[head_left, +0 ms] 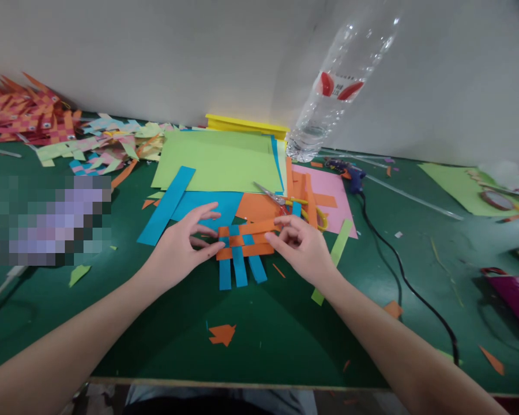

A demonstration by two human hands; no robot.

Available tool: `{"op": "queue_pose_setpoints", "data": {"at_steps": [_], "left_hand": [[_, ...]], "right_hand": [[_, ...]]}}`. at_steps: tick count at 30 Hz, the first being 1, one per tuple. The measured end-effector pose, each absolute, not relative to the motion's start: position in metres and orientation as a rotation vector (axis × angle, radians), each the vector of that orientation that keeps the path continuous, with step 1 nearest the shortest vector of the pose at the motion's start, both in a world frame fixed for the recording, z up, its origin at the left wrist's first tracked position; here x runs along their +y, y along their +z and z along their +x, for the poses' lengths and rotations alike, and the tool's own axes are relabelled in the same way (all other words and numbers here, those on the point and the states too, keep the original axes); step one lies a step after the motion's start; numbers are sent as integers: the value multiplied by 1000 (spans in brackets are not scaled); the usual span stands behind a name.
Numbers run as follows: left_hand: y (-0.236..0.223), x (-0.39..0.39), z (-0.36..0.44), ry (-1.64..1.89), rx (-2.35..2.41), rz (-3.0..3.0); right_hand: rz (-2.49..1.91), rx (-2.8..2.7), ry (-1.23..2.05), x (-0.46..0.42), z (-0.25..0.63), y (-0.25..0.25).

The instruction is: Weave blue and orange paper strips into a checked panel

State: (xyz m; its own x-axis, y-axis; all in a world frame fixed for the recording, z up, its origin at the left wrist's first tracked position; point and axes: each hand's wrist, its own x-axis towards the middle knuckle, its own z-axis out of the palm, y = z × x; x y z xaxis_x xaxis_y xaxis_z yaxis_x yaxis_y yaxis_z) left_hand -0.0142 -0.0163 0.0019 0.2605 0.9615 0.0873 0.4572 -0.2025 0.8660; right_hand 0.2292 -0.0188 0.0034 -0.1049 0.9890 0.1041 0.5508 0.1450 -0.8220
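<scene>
Centrally, woven paper (236, 240), between left grip (178, 246), right grip (308, 246).

Paper weave (236, 240) before scissors (280, 200), bottle (339, 86) farther back, glue gun (355, 180) right, paper scraps (63, 151) left

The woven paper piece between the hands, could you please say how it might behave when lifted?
The woven paper piece is probably light, being thin strips. Its free blue ends fan out, so they may flop. The upper orange strip slants away, so the weave could loosen.
</scene>
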Motion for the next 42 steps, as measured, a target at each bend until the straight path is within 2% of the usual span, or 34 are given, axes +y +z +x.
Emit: {"op": "queue_pose_setpoints", "data": {"at_steps": [5, 9, 12, 19, 42], "left_hand": [[4, -19, -17, 861, 1438, 2219], [-2, -17, -18, 670, 1337, 2444], [-3, -16, -19, 535, 1193, 2564], [4, -12, -26, 427, 982, 2684], [-1, -12, -19, 339, 958, 2654]], "right_hand": [[-1355, -1930, 307, -17, 237, 5], [-1020, -2330, 168, -13, 242, 5], [-894, -2572, 172, -12, 244, 5], [-934, -2674, 352, -15, 245, 8], [-987, -2749, 409, -17, 241, 4]]}}
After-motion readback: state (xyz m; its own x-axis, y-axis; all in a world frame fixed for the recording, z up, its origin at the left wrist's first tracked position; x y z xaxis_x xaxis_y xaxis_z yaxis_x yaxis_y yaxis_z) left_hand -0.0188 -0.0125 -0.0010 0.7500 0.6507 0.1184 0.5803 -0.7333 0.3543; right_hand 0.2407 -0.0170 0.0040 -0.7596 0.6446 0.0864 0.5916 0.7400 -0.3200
